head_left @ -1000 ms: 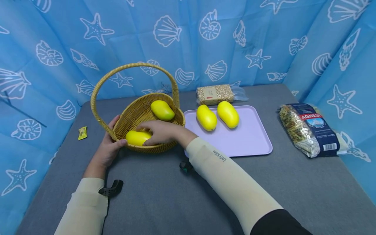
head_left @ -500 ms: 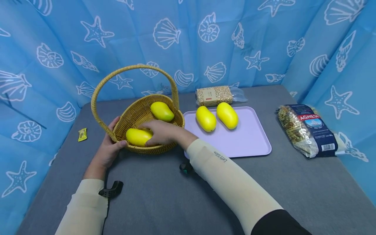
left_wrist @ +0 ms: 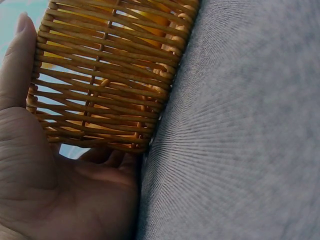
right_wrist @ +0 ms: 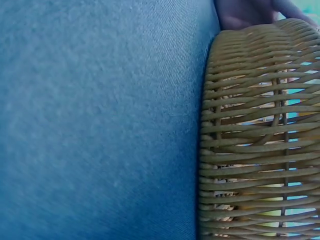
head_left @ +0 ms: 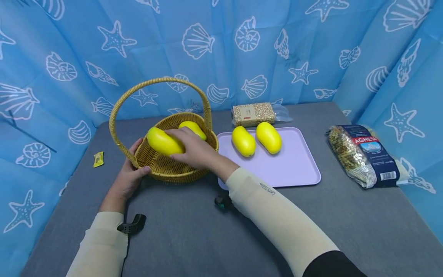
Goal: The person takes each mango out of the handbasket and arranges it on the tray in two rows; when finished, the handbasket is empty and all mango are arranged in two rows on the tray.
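Note:
My right hand point(head_left: 195, 148) holds a yellow mango point(head_left: 165, 141) above the bottom of the wicker basket point(head_left: 171, 177). Its thumb and fingers lie on either side of the fruit. Another mango point(head_left: 193, 129), partly behind the hand, rests inside the basket at the back right. At the basket's left side, my left hand point(head_left: 129, 175) grips the rim, thumb over the near edge and fingers behind the wall. The left wrist view has that hand point(left_wrist: 75, 195) against the woven side point(left_wrist: 105, 75). Only weave point(right_wrist: 260, 150) and cloth fill most of the right wrist view; the right hand is not seen there.
Two more mangoes point(head_left: 243, 141) point(head_left: 268, 138) lie on a lilac tray point(head_left: 290, 169) right of the basket. Behind it is a vacuum pack of beans or grain point(head_left: 254, 114). A pasta bag point(head_left: 365, 156) lies far right, a small yellow packet point(head_left: 98, 159) far left.
My right hand has lifted the mango off the basket's bottom, upward and slightly away from the near rim. The left hand keeps its place on the basket.

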Available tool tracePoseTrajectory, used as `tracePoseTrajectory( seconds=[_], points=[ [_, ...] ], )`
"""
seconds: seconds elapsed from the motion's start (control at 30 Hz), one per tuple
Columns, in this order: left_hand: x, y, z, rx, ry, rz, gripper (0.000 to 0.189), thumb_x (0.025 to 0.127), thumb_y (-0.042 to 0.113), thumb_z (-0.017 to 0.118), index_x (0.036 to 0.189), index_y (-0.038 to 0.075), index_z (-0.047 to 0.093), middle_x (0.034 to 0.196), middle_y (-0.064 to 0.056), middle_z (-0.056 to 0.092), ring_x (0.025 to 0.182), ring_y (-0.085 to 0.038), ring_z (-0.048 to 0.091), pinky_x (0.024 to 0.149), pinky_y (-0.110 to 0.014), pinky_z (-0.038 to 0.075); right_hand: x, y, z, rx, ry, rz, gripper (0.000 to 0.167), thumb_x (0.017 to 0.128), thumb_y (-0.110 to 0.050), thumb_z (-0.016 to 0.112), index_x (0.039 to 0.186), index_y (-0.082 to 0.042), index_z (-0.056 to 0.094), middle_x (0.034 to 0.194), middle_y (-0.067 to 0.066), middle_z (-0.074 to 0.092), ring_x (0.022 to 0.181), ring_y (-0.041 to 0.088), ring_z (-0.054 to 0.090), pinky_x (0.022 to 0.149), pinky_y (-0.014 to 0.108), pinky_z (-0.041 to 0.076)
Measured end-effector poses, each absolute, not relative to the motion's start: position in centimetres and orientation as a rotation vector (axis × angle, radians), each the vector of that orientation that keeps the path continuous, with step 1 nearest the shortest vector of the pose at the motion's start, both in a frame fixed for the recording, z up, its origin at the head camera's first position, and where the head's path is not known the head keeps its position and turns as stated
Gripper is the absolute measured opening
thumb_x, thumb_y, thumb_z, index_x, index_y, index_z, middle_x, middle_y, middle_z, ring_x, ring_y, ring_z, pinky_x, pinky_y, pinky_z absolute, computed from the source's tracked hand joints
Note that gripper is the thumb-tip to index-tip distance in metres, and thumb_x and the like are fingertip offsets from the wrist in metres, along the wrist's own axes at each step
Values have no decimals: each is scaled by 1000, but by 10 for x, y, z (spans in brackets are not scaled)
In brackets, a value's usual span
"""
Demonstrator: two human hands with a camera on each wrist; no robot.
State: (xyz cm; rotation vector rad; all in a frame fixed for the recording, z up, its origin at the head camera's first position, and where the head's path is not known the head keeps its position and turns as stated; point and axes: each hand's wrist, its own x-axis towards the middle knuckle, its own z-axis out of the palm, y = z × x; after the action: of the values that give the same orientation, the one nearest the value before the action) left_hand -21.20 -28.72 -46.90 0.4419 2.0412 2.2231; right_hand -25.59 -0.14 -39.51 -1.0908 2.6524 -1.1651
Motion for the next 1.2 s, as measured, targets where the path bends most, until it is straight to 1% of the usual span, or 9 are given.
tracePoseTrajectory(
  seconds=[0.13,0.27,0.4,0.5,0.57,0.67,0.83,1.0,1.2],
  points=[
    [-212,-287,-469,434,2051,2218,92,105,-11,60,176,26,16,175,-15,22,152,-36,32,113,-28,41,-252,2,-395,-1064,2681,-1285,75,102,-28,81,167,-18,44,156,7,50,134,18,50,106,36,45],
    [-213,-287,-468,425,2052,2222,92,104,-11,60,176,26,16,175,-15,21,152,-36,32,114,-28,40,-247,7,-393,-1077,2676,-1366,74,102,-26,82,166,-15,46,155,7,52,136,18,49,106,34,44],
    [-212,-286,-466,415,2044,2229,92,104,-10,62,176,26,17,174,-15,23,151,-35,34,113,-28,41,-238,14,-391,-1078,2631,-1408,73,101,-24,82,165,-12,47,154,8,53,134,18,49,103,33,45],
    [-212,-286,-466,415,2038,2239,92,104,-9,63,176,23,15,174,-16,24,150,-36,34,113,-28,41,-228,21,-390,-1068,2587,-1428,73,101,-23,82,165,-13,47,156,8,52,133,18,50,102,36,48],
    [-212,-286,-465,414,2031,2248,93,104,-8,64,176,21,14,174,-16,24,151,-36,34,113,-28,41,-223,25,-390,-1064,2565,-1446,73,101,-23,81,165,-13,47,158,8,50,134,18,50,104,38,50],
    [-212,-286,-466,411,2025,2253,94,103,-8,65,176,19,13,174,-16,24,151,-36,34,114,-28,41,-216,32,-389,-1066,2539,-1489,72,101,-22,82,164,-12,47,158,8,50,134,18,51,103,41,53],
    [-211,-286,-467,407,2008,2261,94,103,-8,66,176,22,15,175,-17,22,153,-36,32,114,-28,41,-204,49,-386,-1086,2522,-1554,72,100,-20,82,163,-11,48,155,9,51,129,20,53,99,39,56],
    [-212,-286,-466,413,2006,2269,94,103,-11,64,176,22,15,175,-19,22,154,-37,31,114,-29,40,-193,71,-387,-1066,2526,-1583,72,99,-18,82,162,-10,49,152,10,52,123,23,54,97,44,57],
    [-213,-286,-466,427,1999,2276,96,102,-13,62,176,19,12,175,-20,22,154,-38,32,113,-30,41,-182,97,-393,-975,2545,-1554,74,98,-14,84,163,-10,48,152,11,52,125,26,57,99,43,56]
  ],
)
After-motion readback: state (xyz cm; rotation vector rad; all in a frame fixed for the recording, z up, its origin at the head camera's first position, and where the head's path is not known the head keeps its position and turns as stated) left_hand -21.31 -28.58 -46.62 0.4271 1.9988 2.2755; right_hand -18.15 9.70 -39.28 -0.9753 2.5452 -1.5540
